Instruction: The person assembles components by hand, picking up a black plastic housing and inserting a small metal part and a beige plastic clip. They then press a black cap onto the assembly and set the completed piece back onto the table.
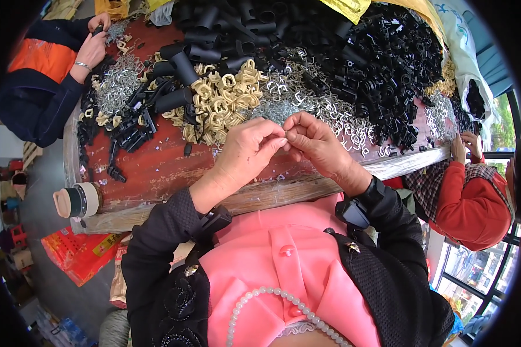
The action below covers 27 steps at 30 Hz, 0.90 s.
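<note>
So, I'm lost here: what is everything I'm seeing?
Table: one, red-topped, centre
Tubes: many, black, far middle
Rings: many, beige, middle
Clips: many, silver, several heaps
Bits: many, grey, beyond hands
Parts: many, black, far right
Cup: one, multicoloured, left corner
White bag: one, whitish, right
Red bag: one, red, lower left
Co-workers: two, dark-orange and red clothes, left and right
Necklace: one, pale, lower middle
Jacket: one, black, bottom
Top: one, pink, bottom
Left hand: one, bare, centre
Right hand: one, bare, beside it; anything pinched is too small to tell
</note>
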### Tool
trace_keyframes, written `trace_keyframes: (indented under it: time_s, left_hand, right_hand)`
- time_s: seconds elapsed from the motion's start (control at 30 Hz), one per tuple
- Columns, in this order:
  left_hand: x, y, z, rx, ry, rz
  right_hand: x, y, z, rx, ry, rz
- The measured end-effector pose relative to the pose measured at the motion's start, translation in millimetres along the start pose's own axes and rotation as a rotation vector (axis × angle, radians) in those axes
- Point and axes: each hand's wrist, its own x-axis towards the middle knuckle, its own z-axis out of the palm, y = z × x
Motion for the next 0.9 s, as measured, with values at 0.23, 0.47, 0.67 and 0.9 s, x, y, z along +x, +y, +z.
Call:
trace_keyframes:
  time_s: [0.23, 0.47, 0.67, 0.9]
  left_hand:
    - [-5, -10, -9, 0.017, -0.025, -0.051]
    - [-21, -17, -23, 0.147, -0.078, -0.003]
    - [-28, -18, -22, 0.141, -0.070, -0.046]
    - [-23, 4, -8, 0.073, -0.146, 0.048]
  right_hand:
    - [-5, 1, -12, -0.474, 0.011, -0.081]
    - [-12, 14, -23, -1.549, -0.126, -0.502]
    - [-8, 17, -23, -1.648, -0.093, -0.441]
    - [-14, -6, 4, -0.239, -0.194, 0.085]
